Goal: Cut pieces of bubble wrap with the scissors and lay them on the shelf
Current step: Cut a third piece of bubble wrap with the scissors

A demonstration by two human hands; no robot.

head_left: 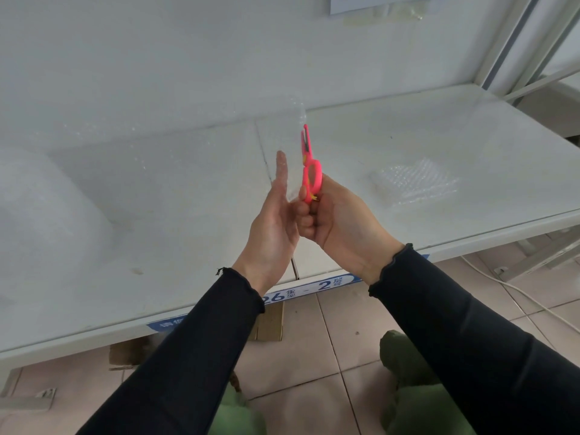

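Nearest are the knees in green trousers [405, 359] over a floor of pale tiles [317, 350]. Two arms in black sleeves [194, 346] reach forward and the hands meet above the front edge of the white shelf [188, 199]. The right hand [335, 224] is clenched around the handle of the pink scissors [311, 177], which point up with the blades almost together. The left hand [271, 224] stands just beside it with straight fingers against a clear sheet of bubble wrap [295, 127] that rises between the hands. I cannot tell if the thumb pinches the sheet. The shelf edge carries a blue label [317, 287] below the wrists. Further on the shelf, to the right, lies a small pile of cut pieces [414, 183]. To the left stands a big roll of bubble wrap [40, 215], and behind is the white wall [188, 58]
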